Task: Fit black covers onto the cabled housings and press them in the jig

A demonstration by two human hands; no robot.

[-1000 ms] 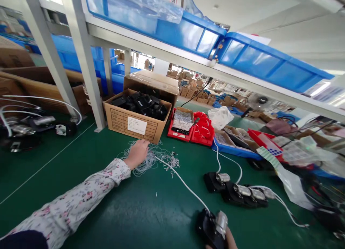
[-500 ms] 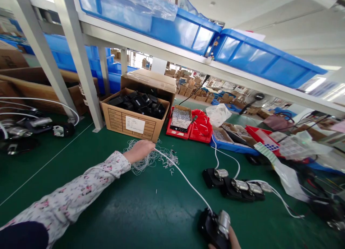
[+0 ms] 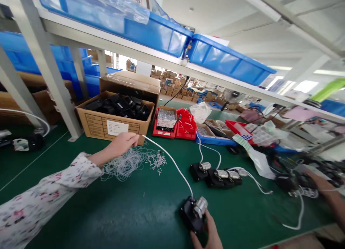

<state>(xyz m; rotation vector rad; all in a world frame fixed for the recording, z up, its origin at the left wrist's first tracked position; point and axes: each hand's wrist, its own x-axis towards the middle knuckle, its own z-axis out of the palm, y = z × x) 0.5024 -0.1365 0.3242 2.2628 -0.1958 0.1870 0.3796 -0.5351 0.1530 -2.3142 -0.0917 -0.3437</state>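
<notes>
My left hand (image 3: 122,143) is raised a little above the green table, fingers pinched on the free end of a white cable (image 3: 169,159) and on thin white threads. Those threads hang down into a tangled pile of white string (image 3: 122,164) with small white sleeve bits (image 3: 156,161) beside it. The cable curves down to a black part with a silver cylinder (image 3: 194,208). My right hand (image 3: 207,233) grips that part from below at the near edge of the table.
An open cardboard box of black parts (image 3: 115,112) stands behind my left hand beside a grey rack post (image 3: 54,76). Red trays (image 3: 176,125) and a blue tray (image 3: 212,139) lie further back. Several similar cabled black parts (image 3: 215,173) sit to the right. Another person's hand (image 3: 320,182) works at far right.
My left hand has lifted off the string pile, pulling the cable end and some threads up with it. The view has swung to the right, bringing another person's hand into sight.
</notes>
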